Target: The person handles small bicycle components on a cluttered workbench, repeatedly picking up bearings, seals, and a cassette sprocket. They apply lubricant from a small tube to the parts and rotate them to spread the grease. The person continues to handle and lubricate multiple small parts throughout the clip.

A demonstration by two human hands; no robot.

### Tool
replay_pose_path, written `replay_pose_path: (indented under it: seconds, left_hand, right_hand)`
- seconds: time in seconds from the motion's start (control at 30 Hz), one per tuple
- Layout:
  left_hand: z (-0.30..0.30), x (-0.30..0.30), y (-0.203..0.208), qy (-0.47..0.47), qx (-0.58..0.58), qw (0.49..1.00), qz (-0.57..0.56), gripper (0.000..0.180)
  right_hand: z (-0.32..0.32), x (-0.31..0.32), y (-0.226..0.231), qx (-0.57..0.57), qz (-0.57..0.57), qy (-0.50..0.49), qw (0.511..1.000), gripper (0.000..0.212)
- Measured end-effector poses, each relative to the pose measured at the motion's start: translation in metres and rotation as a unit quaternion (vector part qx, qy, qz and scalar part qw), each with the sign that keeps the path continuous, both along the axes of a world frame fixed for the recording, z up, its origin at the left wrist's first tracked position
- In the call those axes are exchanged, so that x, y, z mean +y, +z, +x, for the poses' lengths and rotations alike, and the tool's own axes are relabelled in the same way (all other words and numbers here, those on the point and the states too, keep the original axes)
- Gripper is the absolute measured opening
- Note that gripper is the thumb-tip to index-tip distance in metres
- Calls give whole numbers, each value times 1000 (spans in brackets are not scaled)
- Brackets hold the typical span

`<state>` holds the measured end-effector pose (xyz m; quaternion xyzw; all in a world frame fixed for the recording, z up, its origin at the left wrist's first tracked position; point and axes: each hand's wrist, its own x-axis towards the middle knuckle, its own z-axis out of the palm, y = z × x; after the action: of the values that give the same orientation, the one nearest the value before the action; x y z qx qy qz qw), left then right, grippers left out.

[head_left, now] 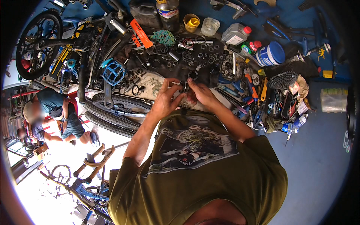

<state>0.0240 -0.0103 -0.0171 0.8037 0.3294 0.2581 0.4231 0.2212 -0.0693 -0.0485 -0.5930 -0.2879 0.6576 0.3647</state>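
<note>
My two hands meet over the near edge of a cluttered bench. My left hand (167, 98) pinches a small dark part (183, 87) that looks like a ring, between thumb and fingers. From the other side my right hand (202, 95) holds the same part, its thumb on top and its fingers curled below. Much of the part is covered by my fingers, so its exact kind does not show. Just beyond my right thumb is a black ring (193, 75). Small rings, bearings and bolts lie on a dark cloth (176, 71) past my hands.
A blue pedal (114, 73) and bicycle tyres (112, 118) are at the left. Hand tools, an orange-handled one (252, 87) among them, and a cassette (283, 80) lie right. A blue tub (270, 53) and bottles stand behind. Two people (56, 112) sit at far left.
</note>
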Motion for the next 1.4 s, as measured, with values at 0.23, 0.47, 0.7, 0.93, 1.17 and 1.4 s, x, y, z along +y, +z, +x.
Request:
replay_pose_path:
  seconds: [0.23, 0.47, 0.7, 0.93, 1.17, 1.4]
  left_hand:
    - [8, 41, -37, 73, 176, 961, 202, 27]
    - [9, 47, -67, 80, 193, 950, 230, 31]
    - [20, 24, -49, 148, -15, 988, -44, 30]
    - [23, 15, -46, 46, -375, 743, -553, 34]
    - [3, 18, -56, 94, -406, 730, -541, 28]
    - [-11, 18, -51, 93, -430, 728, -526, 32]
  right_hand:
    - [44, 15, -17, -447, 185, 52, 874, 47]
    - [38, 22, -2, -523, 171, 149, 822, 53]
    - [37, 27, -3, -486, 205, 124, 841, 56]
    - [18, 31, 27, -276, 319, 69, 904, 57]
    - [37, 46, 19, -243, 307, 65, 918, 50]
    - [140, 105, -1, -459, 311, -69, 829, 20]
